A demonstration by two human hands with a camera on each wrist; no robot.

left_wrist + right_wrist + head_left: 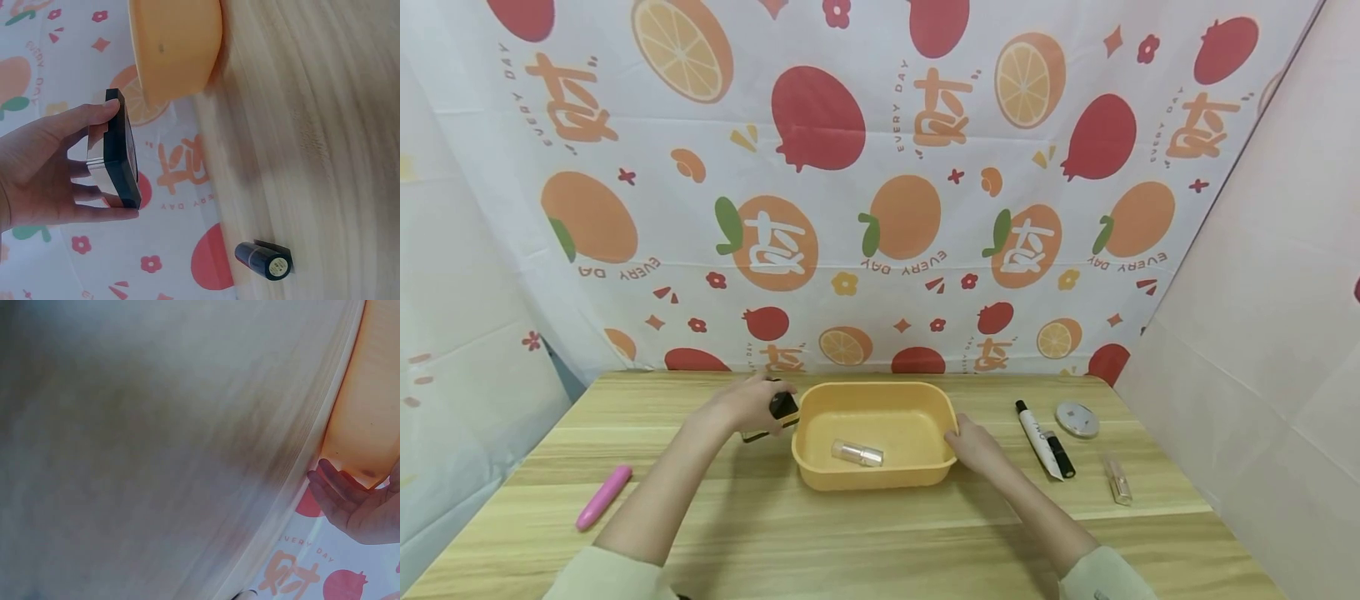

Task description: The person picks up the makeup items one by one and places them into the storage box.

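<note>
My left hand (pixel 748 407) pinches a flat black compact case (pixel 123 153) with a shiny edge. In the left wrist view the thumb is on one end and a fingertip on the other. The case is raised above the table, just left of a yellow plastic bin (pixel 872 477). At the bin's right end my right hand (pixel 976 446) grips the rim, thumb over the edge and fingers at the outer wall. Inside the bin lies a clear-capped lipstick tube (pixel 857 453). A dark lipstick tube (pixel 264 260) lies on the table near the left hand.
A pink tube (pixel 604 498) lies at the left of the wooden table (pixel 820 550). To the right are a white squeeze tube (pixel 1037 440), a black tube (pixel 1060 455), a round silver compact (pixel 1077 419) and a small clear tube (pixel 1118 481). A fruit-print cloth (pixel 850 208) hangs behind.
</note>
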